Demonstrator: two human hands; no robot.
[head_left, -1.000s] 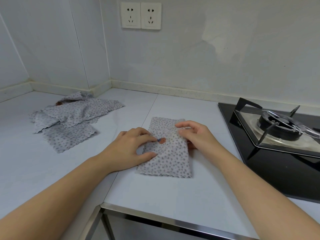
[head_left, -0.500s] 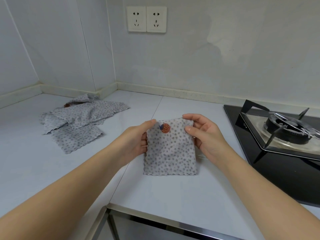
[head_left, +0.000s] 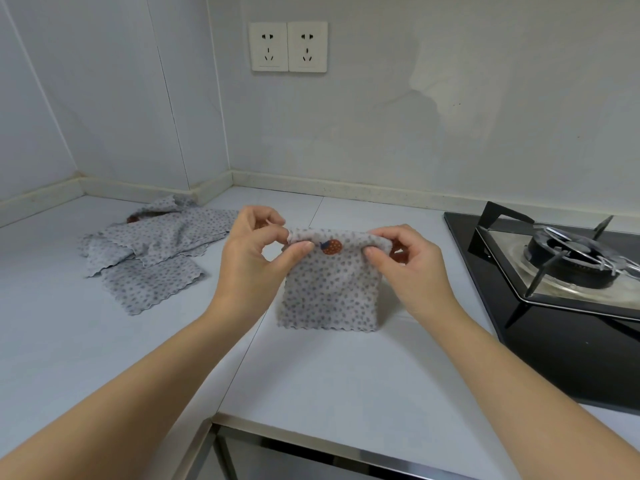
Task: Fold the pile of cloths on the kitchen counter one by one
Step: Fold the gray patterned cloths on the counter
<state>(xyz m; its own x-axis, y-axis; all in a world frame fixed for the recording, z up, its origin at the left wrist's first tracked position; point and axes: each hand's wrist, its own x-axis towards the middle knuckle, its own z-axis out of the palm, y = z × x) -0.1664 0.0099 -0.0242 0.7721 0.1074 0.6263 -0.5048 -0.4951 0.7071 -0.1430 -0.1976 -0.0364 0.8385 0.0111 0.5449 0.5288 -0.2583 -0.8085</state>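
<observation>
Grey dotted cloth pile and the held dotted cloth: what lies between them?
Head view: the left hand, pinching the held cloth's top corner, over bare white counter.

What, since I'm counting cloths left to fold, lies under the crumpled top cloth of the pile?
A flatter dotted cloth pokes out from under the crumpled top cloth toward the near side. A reddish patch peeks at the far edge. Any further cloths are covered.

A black hob (head_left: 554, 348) lies at the right, its burner (head_left: 575, 261) ringed by a dark pan support (head_left: 498, 220). Up and left of the hob, two white sockets (head_left: 289, 46) sit side by side on the wall (head_left: 485, 116). A steel strip (head_left: 329, 445) runs below and left of the hob.
</observation>
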